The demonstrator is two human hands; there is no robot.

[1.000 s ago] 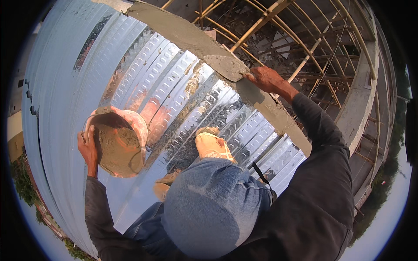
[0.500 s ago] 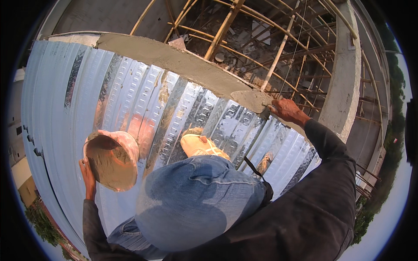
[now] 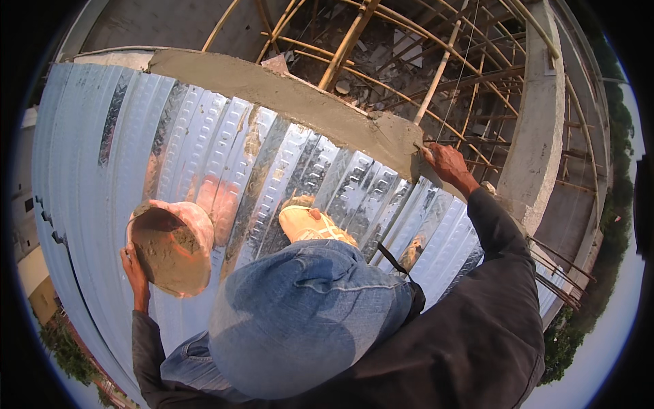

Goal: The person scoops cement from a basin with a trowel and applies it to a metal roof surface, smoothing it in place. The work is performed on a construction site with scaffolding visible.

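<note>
My left hand (image 3: pixel 135 273) grips the near left rim of a pinkish bowl (image 3: pixel 202 225), tilted so that its inside shows. Grey-brown wet mortar (image 3: pixel 163 253) lies in the bowl. At the right, my right hand (image 3: pixel 451 167) is closed round the handle of a trowel (image 3: pixel 413 158). The trowel's blade is smeared with mortar and hard to tell from the coat around it. It rests at the right end of a wet mortar band (image 3: pixel 272 92) along the top of a low wall.
Shiny corrugated metal sheeting (image 3: pixel 197 129) stretches under me, and my shoe (image 3: pixel 315 225) stands on it. Beyond the wall, bamboo poles (image 3: pixel 351 44) cross above a rubble-strewn drop. A concrete beam (image 3: pixel 531 129) runs along the right, with rebar ends (image 3: pixel 562 290) sticking out near it.
My right hand has shifted slightly up and left. The trowel blade, plainly seen before, now blends into mortar at the wall's right part. The bowl has hardly moved.
</note>
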